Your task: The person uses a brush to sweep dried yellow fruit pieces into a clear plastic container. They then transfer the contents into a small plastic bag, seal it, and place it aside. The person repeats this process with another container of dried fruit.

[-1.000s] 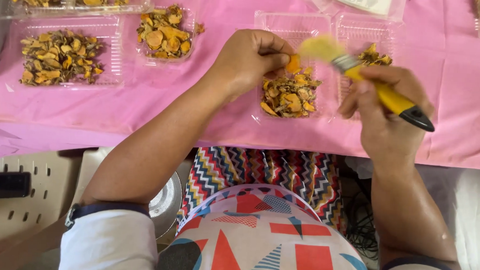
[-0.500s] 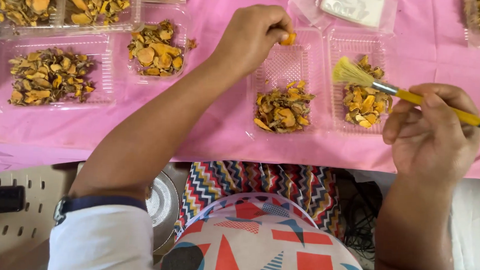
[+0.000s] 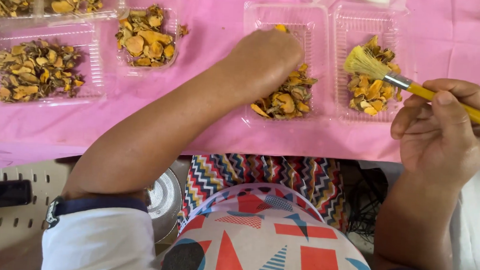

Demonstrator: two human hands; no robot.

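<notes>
Over a pink tablecloth [image 3: 207, 128], seen from the head camera, the left hand [image 3: 265, 62] is curled knuckles-up into a clear plastic tray [image 3: 287, 17], fingers hidden among dried orange-yellow slices [image 3: 285, 99], so whether it grips one cannot be told; the right hand [image 3: 443, 129] pinches a yellow-handled brush [image 3: 396, 80], bristles over a neighbouring tray [image 3: 366, 32] of similar pieces. Those chips look light, stiff and brittle, best pinched gently by their edges. Further slice-filled trays [image 3: 90, 72] sit to the left.
</notes>
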